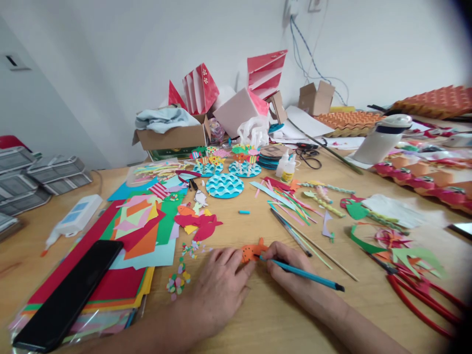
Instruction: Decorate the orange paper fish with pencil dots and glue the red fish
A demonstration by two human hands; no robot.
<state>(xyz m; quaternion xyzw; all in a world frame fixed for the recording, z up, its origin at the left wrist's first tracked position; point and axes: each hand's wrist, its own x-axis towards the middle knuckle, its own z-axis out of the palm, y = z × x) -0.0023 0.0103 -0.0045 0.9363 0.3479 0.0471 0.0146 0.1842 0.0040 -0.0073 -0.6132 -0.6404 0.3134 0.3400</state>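
Note:
A small orange paper fish (pixel 250 252) with black dots lies on the wooden table between my hands. My left hand (pixel 223 282) steadies its left side, fingers bent and thumb against its lower edge. In a writing grip, my right hand (pixel 289 268) holds a blue felt-tip pen (pixel 313 277). The pen's dark tip meets the fish, and its back end points to the lower right. A short blue pen cap (pixel 244 212) lies beyond the fish. Left of my left hand are scattered paper confetti dots (pixel 179 281) and red and orange paper cut-outs (pixel 201 223).
Coloured paper sheets (pixel 147 241) and a black phone (pixel 70 295) cover the left side. Red-handled scissors (pixel 420 300) lie right, near brushes (pixel 291 231) and paper strips (pixel 291 201). Blue wavy discs (pixel 224 186), glue bottles (pixel 287 169) and a cardboard box (pixel 171 140) stand farther back.

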